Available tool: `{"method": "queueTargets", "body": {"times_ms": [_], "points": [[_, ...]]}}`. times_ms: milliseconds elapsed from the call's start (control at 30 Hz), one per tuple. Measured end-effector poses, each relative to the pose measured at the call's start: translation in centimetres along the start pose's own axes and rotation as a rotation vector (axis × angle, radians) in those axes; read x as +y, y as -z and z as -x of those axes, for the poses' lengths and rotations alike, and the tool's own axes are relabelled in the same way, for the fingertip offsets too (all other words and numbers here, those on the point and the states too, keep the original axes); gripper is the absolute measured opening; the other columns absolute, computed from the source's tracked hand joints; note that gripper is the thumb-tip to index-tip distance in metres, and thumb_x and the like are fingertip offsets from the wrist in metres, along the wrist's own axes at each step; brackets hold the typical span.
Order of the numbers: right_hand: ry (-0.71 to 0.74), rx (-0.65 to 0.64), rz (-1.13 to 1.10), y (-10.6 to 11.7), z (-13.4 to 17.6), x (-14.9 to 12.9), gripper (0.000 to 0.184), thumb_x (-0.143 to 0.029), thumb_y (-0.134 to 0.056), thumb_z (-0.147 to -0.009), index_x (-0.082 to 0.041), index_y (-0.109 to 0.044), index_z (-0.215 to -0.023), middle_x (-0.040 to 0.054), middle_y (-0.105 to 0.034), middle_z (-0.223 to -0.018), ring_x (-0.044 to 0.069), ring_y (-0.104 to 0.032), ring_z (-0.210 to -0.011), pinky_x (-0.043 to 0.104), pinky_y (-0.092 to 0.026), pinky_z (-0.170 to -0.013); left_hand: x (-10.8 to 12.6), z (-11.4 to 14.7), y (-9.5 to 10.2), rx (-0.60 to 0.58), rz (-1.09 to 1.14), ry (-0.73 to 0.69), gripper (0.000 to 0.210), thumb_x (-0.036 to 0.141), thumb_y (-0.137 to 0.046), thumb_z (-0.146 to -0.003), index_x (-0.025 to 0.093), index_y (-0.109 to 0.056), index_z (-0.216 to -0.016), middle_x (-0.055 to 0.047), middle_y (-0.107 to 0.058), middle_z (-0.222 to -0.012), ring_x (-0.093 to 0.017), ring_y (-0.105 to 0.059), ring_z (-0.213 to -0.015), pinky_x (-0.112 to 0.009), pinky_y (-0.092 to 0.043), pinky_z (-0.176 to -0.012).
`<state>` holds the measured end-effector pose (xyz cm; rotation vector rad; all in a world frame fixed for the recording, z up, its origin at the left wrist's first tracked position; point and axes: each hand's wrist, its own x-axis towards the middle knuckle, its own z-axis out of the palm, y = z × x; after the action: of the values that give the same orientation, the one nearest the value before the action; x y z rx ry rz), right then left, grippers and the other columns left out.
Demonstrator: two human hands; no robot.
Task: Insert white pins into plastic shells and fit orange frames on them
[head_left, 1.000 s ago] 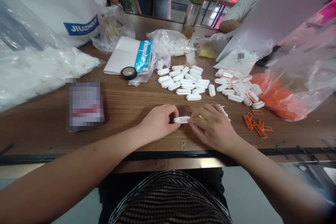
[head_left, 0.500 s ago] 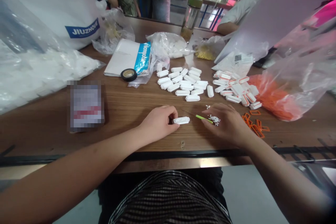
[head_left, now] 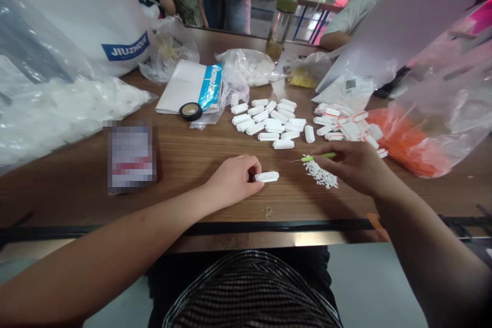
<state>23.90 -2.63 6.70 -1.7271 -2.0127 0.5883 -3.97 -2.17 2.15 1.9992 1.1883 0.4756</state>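
Note:
Between the thumb and fingers of my left hand (head_left: 237, 180) is a small white plastic housing (head_left: 267, 177), held just above or on the table, its patterned face upward. My right hand (head_left: 351, 166) pinches a tool with a green handle (head_left: 329, 155) and a thin needle-like tip that points left. Under that tip and beside the fingers lies a small heap of tiny white pieces (head_left: 323, 176). Behind both hands several white housings (head_left: 274, 127) are spread out. More housings with orange edging (head_left: 342, 122) lie to the right, partly behind my right hand.
Orange frames fill a clear bag (head_left: 411, 151) at the right. A roll of black tape (head_left: 191, 111) rests against a notebook (head_left: 184, 84). Large bags (head_left: 57, 113) line the left side. A bottle (head_left: 280, 28) stands at the back, near a bag of yellow parts (head_left: 303, 76).
My right hand has lifted and shifted right with the green-handled tool, uncovering more of the tiny white pieces. The loose orange frames are now hidden behind my arm. My left hand keeps its hold.

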Motion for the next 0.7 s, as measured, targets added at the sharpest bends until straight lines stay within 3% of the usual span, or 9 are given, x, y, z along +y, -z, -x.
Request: {"method": "queueTargets", "body": {"times_ms": [167, 367, 500, 700], "points": [[-0.056, 0.04, -0.152, -0.4, -2.2, -1.0, 0.022, -0.043, -0.071, -0.071, -0.021, -0.073, -0.076, 0.0011, -0.066, -0.062, 0.012, -0.054, -0.051, 0.026, -0.038, -0.046, 0.0, 0.0, 0.0, 0.005, 0.003, 0.0, 0.013, 0.03, -0.066, -0.073, 0.02, -0.059, -0.08, 0.001, -0.057, -0.072, -0.013, -0.05, -0.062, -0.028, -0.037, -0.06], [0.062, -0.051, -0.028, -1.2, -2.3, -1.4, 0.028, -0.044, -0.059, -0.085, -0.022, -0.07, -0.071, 0.0013, -0.07, -0.071, 0.013, -0.059, -0.057, 0.027, -0.046, -0.053, 0.2, 0.0, 0.1, 0.008, 0.012, -0.009, 0.011, 0.026, -0.065, -0.073, 0.02, -0.059, -0.08, 0.001, -0.057, -0.075, -0.012, -0.05, -0.063, -0.028, -0.038, -0.062], [0.012, -0.102, -0.128, -1.4, -1.7, -1.1, 0.035, -0.049, -0.058, -0.087, -0.02, -0.068, -0.071, 0.0025, -0.069, -0.069, 0.013, -0.059, -0.052, 0.026, -0.046, -0.049, 0.2, 0.0, 0.0, 0.011, 0.026, 0.001, 0.011, 0.025, -0.066, -0.073, 0.02, -0.059, -0.08, 0.002, -0.057, -0.072, -0.012, -0.049, -0.061, -0.028, -0.038, -0.062], [-0.116, 0.083, -0.301, -3.1, -2.0, -1.4, 0.049, -0.059, -0.059, -0.085, -0.019, -0.06, -0.057, 0.0012, -0.058, -0.051, 0.011, -0.051, -0.041, 0.024, -0.039, -0.04, 0.2, 0.0, -0.1, 0.018, 0.048, -0.01, 0.011, 0.025, -0.067, -0.073, 0.019, -0.06, -0.08, 0.003, -0.056, -0.071, -0.011, -0.049, -0.06, -0.027, -0.038, -0.061]]}}
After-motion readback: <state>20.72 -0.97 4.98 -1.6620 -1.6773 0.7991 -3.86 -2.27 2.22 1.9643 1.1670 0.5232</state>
